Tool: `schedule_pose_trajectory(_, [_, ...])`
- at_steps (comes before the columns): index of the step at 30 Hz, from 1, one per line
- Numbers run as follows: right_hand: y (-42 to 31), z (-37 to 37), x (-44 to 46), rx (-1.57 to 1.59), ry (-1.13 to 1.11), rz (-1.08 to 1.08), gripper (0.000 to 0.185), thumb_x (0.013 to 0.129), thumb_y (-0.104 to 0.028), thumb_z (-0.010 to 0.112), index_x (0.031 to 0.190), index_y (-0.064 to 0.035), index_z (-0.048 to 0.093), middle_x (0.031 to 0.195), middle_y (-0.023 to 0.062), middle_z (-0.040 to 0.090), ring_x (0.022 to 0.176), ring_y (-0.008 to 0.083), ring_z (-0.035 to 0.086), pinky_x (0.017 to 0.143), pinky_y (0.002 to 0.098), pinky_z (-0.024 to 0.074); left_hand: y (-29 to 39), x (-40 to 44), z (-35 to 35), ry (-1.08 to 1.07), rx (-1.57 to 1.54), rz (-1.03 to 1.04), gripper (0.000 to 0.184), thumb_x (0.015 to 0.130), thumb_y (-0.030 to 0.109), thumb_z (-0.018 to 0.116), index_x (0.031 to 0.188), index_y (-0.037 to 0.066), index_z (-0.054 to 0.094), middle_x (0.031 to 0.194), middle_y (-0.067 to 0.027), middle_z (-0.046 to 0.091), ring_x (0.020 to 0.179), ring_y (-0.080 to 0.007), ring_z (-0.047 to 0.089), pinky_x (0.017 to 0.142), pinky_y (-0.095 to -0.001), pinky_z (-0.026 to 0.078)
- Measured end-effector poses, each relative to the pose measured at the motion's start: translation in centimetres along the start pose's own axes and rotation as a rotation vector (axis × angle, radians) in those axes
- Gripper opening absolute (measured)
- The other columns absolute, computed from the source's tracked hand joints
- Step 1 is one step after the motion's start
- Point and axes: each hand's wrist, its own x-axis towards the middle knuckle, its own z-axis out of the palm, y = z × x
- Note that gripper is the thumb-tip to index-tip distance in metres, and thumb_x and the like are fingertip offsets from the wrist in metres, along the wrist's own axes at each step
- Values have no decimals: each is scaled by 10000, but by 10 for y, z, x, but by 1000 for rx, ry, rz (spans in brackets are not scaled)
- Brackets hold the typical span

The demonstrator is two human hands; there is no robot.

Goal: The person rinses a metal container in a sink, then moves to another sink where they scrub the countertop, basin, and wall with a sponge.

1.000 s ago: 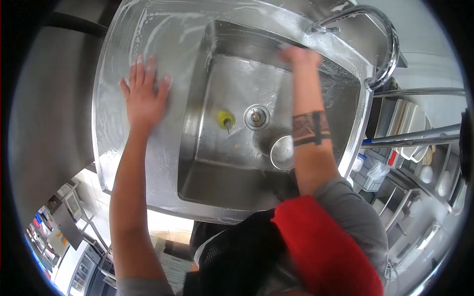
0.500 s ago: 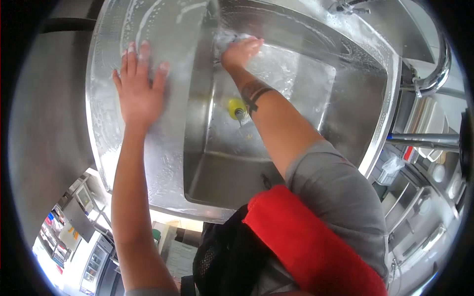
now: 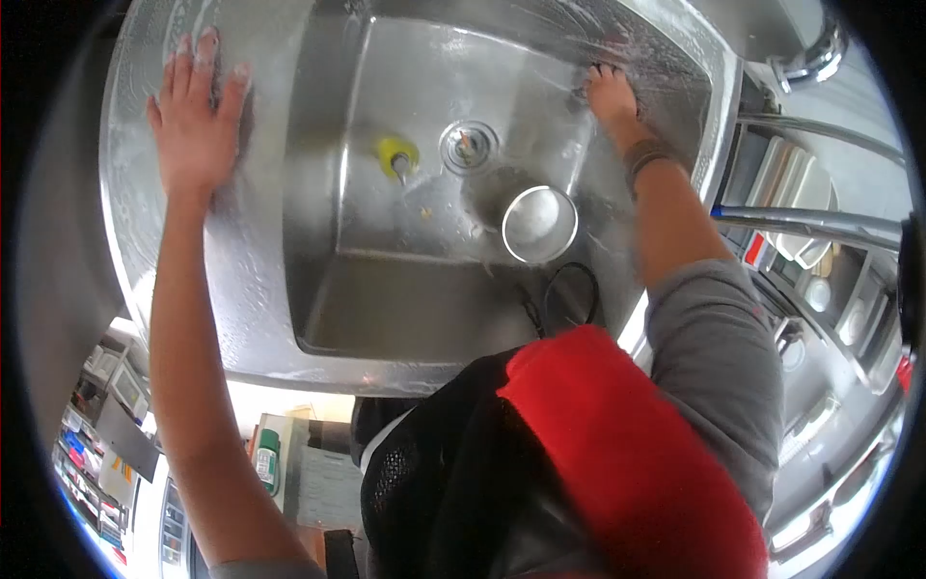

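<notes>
My left hand (image 3: 198,130) lies flat, fingers spread, on the wet, soapy ledge of a stainless steel sink (image 3: 323,289). My right hand (image 3: 612,95) presses against the sink's far right inner wall. Its fingers are curled, and what lies under them is hidden. On the basin floor is a yellow-green item (image 3: 395,154) with a grey metallic piece on it; its kind is unclear. Beside it is the drain (image 3: 468,147). A round metal cup-like container (image 3: 540,224) stands nearer me, to the right.
A black cord-like loop (image 3: 571,288) is at the basin's near side. A metal faucet (image 3: 815,60) and a pipe (image 3: 820,220) are on the right, by upright boards (image 3: 796,198). A red cloth (image 3: 627,425) hangs over my front. A green container (image 3: 267,455) is below the sink's front edge.
My right hand has moved right, from the basin's upper left to its right wall. The drain and round container have come into sight. My left hand stays flat on the ledge as the view shifts.
</notes>
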Motion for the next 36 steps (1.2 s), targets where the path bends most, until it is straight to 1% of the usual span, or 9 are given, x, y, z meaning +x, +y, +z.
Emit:
schedule_pose_trajectory(4, [4, -30, -71, -70, 18, -45, 317, 883, -223, 527, 1091, -53, 694, 1139, 134, 639, 1107, 306, 565, 930, 495, 406, -3, -3, 7, 54, -5, 9, 656, 973, 599, 403, 1540, 275, 338, 1610, -58, 297, 1488, -277, 247, 1207, -546, 130])
schedule_pose_trajectory(5, [-18, -83, -111, -83, -227, -101, 371, 888, -261, 533, 1154, -40, 666, 1215, 207, 616, 1246, 375, 505, 1042, 595, 342, -3, -2, 6, 61, 12, 5, 657, 973, 607, 392, 1540, 281, 336, 1612, -53, 293, 1491, -274, 239, 1209, -543, 129])
schedule_pose_trajectory(8, [-77, -114, -230, 74, -345, -317, 393, 862, -268, 575, 1180, -56, 663, 1271, 249, 593, 1276, 418, 502, 1104, 606, 288, -6, -5, 9, 38, 58, -29, 650, 995, 585, 375, 1556, 264, 299, 1620, -23, 274, 1496, -232, 231, 1206, -550, 133])
schedule_pose_trajectory(10, [-90, -129, -260, 296, -715, -543, 426, 852, -292, 595, 1200, -56, 663, 1333, 255, 562, 1301, 415, 488, 1114, 606, 276, -4, -4, 4, 35, 55, -29, 665, 992, 587, 375, 1560, 250, 289, 1623, -29, 265, 1498, -236, 225, 1210, -545, 128])
schedule_pose_trajectory(13, [-45, -152, -226, 127, -691, -192, 452, 842, -313, 609, 1207, -52, 663, 1388, 241, 532, 1349, 399, 443, 1150, 588, 232, 16, -2, -29, -137, 9, -102, 667, 987, 516, 425, 1522, 129, 328, 1602, -123, 274, 1492, -292, 224, 1215, -525, 132])
schedule_pose_trajectory(15, [6, -148, -178, -107, -376, -193, 468, 882, -278, 566, 1266, -19, 630, 1496, 235, 428, 1461, 357, 290, 1201, 540, 143, 26, -5, -43, -318, -37, -184, 658, 984, 443, 475, 1480, 22, 377, 1579, -211, 292, 1484, -344, 228, 1215, -511, 142])
schedule_pose_trajectory(24, [-65, -21, -76, -64, -260, 36, 514, 962, -246, 460, 1428, -31, 493, 1561, 199, 336, 1445, 340, 301, 1183, 481, 207, 14, -10, -26, -170, -23, -99, 621, 1007, 431, 435, 1482, 35, 382, 1558, -220, 324, 1457, -367, 274, 1202, -525, 161])
schedule_pose_trajectory(34, [-206, -13, -237, -37, -390, -409, 555, 886, -260, 529, 1373, 6, 533, 1482, 220, 444, 1367, 385, 386, 1097, 556, 286, 12, -10, -24, -60, -65, -82, 617, 991, 443, 451, 1493, 88, 390, 1534, -216, 365, 1438, -369, 310, 1185, -543, 193])
schedule_pose_trajectory(36, [-241, 22, -263, 208, -249, -336, 407, 891, -213, 519, 1213, -7, 657, 1331, 226, 588, 1251, 367, 543, 1017, 529, 421, 12, -14, -26, -61, -65, -54, 624, 988, 447, 453, 1494, 87, 389, 1534, -215, 366, 1442, -363, 306, 1187, -542, 191])
